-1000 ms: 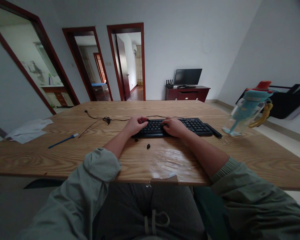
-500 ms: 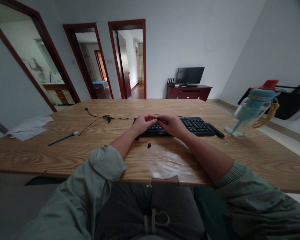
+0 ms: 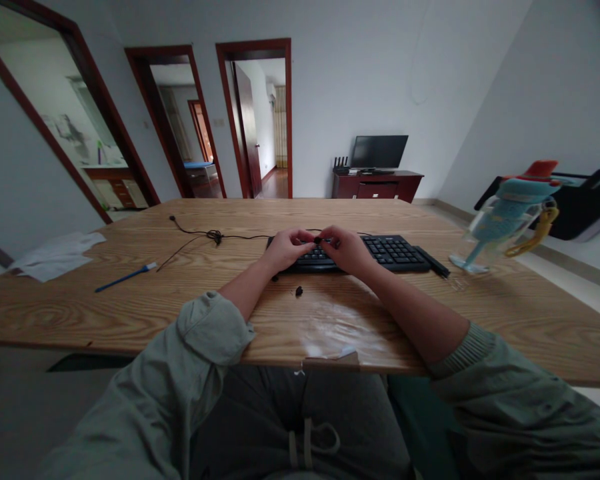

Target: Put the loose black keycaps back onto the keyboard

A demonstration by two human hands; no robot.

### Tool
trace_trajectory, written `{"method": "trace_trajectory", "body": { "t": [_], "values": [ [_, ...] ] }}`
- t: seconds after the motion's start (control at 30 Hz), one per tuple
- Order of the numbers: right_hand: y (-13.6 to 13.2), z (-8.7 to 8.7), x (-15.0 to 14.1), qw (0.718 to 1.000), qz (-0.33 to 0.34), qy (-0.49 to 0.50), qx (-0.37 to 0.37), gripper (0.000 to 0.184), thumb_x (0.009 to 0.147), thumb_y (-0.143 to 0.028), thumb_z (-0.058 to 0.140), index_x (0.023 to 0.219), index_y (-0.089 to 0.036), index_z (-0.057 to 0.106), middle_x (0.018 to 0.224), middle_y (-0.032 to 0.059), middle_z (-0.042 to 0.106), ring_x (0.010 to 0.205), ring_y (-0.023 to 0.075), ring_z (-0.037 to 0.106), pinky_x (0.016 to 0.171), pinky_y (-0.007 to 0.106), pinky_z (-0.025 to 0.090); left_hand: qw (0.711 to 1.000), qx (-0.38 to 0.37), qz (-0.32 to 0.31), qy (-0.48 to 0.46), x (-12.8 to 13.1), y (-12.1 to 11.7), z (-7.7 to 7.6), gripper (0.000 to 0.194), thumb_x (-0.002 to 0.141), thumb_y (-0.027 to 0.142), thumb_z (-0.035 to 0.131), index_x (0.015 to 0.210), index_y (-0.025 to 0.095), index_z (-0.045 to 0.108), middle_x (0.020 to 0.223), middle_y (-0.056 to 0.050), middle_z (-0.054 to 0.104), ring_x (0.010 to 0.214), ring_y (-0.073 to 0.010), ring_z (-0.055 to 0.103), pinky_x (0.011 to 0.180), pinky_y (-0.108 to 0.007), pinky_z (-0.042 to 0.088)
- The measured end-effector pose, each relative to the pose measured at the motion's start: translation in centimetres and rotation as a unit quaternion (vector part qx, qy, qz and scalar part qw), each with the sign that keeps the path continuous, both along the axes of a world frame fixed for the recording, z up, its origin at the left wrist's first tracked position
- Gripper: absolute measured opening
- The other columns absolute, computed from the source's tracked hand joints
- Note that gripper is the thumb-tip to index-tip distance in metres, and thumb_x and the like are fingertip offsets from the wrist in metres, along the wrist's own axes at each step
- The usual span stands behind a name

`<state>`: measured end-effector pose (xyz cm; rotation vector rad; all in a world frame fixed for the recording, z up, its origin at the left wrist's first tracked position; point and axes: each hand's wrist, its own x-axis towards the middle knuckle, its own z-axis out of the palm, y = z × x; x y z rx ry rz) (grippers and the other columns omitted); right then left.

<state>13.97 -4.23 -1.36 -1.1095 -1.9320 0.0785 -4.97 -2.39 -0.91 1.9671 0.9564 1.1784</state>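
A black keyboard (image 3: 395, 252) lies on the wooden table (image 3: 180, 307) in front of me. My left hand (image 3: 286, 248) and my right hand (image 3: 349, 251) hover over its left half with their fingertips meeting. Between those fingertips sits a small black piece (image 3: 318, 240), like a keycap, pinched from both sides. Two more small black bits (image 3: 299, 291) lie on the wood just in front of the keyboard. My forearms hide the keyboard's left part.
The keyboard's thin black cable (image 3: 205, 235) trails left. A blue pen (image 3: 125, 278) and white cloth (image 3: 55, 257) lie far left. A teal bottle (image 3: 505, 220) stands at right, a black strip (image 3: 433, 261) beside the keyboard. Clear plastic (image 3: 330, 327) lies near the front edge.
Both hands lifted off the keys and came together over the keyboard's left half. Their fingertips now pinch a small black piece between them.
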Motion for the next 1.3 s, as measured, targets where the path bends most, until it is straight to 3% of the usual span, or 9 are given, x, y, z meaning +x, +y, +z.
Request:
{"method": "trace_trajectory", "body": {
  "t": [0.17,0.53,0.77,0.87,0.97,1.07,1.3],
  "values": [
    [0.0,0.0,0.1,1.000,-0.015,-0.001,-0.002,0.018,0.081,-0.029,0.060,0.093,-0.019,0.068,0.066,0.0003,0.063,0.059,0.0136,0.055,0.059,0.026,0.040,1.000,0.001,0.004,0.006,0.0,-0.3,0.2,0.031,0.071,0.037,0.072,0.091,0.012,0.072,0.069,-0.002,0.065,0.058,-0.0102,0.050,0.055,-0.023,0.037],
    [-0.7,0.2,-0.2,1.000,0.028,-0.001,-0.013,0.029,0.085,-0.039,0.057,0.098,-0.017,0.070,0.072,0.0034,0.068,0.058,0.0128,0.055,0.059,0.026,0.041,1.000,0.017,0.014,-0.006,0.0,-0.6,0.5,0.034,0.070,0.040,0.074,0.089,0.012,0.071,0.069,-0.002,0.064,0.057,-0.0106,0.050,0.054,-0.023,0.037],
    [-1.0,0.6,-0.2,0.995,0.067,-0.071,-0.002,0.028,0.089,-0.032,0.049,0.100,-0.018,0.071,0.079,0.0044,0.070,0.063,0.0143,0.057,0.062,0.026,0.041,0.999,0.025,0.023,-0.008,0.0,-0.7,0.7,0.031,0.073,0.038,0.070,0.090,0.012,0.071,0.072,-0.003,0.066,0.060,-0.0113,0.051,0.056,-0.024,0.039],
    [-0.9,0.6,-0.1,0.994,0.035,-0.098,0.011,0.026,0.086,-0.030,0.054,0.102,-0.019,0.070,0.084,0.0056,0.072,0.065,0.0155,0.059,0.064,0.027,0.042,0.999,0.028,0.030,-0.009,-0.2,-0.5,0.6,0.029,0.074,0.037,0.068,0.090,0.012,0.072,0.072,-0.004,0.066,0.062,-0.0120,0.053,0.057,-0.024,0.040],
    [-0.8,0.4,0.0,0.998,-0.008,-0.058,0.014,0.033,0.081,-0.031,0.059,0.113,-0.021,0.065,0.091,0.0051,0.073,0.062,0.0143,0.058,0.062,0.027,0.042,0.999,0.020,0.026,-0.029,-0.3,-0.3,0.4,0.028,0.074,0.036,0.069,0.089,0.012,0.071,0.078,-0.005,0.069,0.067,-0.0131,0.057,0.063,-0.025,0.044],
    [-0.7,0.3,-0.1,0.999,0.000,-0.047,0.024,0.039,0.080,-0.029,0.060,0.119,-0.022,0.062,0.095,0.0041,0.072,0.060,0.0130,0.058,0.062,0.027,0.043,0.999,0.003,0.007,-0.048,-0.2,-0.1,0.2,0.029,0.073,0.036,0.071,0.089,0.012,0.070,0.082,-0.007,0.070,0.072,-0.0144,0.060,0.069,-0.027,0.047],
    [-0.9,0.6,-0.2,0.998,0.002,-0.052,0.026,0.028,0.083,-0.031,0.059,0.107,-0.021,0.070,0.074,0.0024,0.070,0.057,0.0127,0.055,0.062,0.027,0.043,0.995,-0.039,-0.007,-0.095,0.1,-0.5,0.6,0.029,0.072,0.034,0.072,0.089,0.012,0.069,0.086,-0.007,0.072,0.079,-0.0155,0.062,0.076,-0.030,0.049]
  ]
}}
